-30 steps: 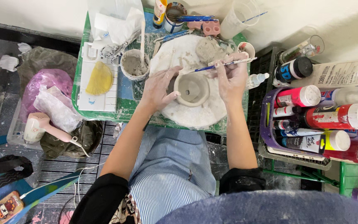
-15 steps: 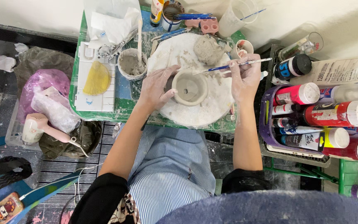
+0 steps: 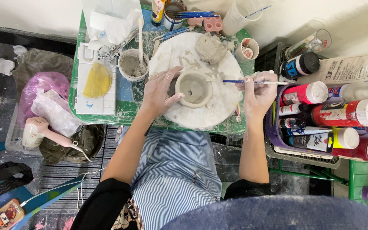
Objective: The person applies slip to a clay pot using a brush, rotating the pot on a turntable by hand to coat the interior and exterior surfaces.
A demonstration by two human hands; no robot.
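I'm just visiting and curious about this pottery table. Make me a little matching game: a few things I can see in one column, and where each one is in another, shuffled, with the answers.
Things:
1. clay cup
2. thin brush
3. yellow sponge
4. hair dryer

Places:
A. down beside the table, next to the plastic bags
B. held in the right hand
C. on the white tray at the table's left side
D. on the round white board, steadied by the left hand

Pairs: 1-D, 2-B, 3-C, 4-A
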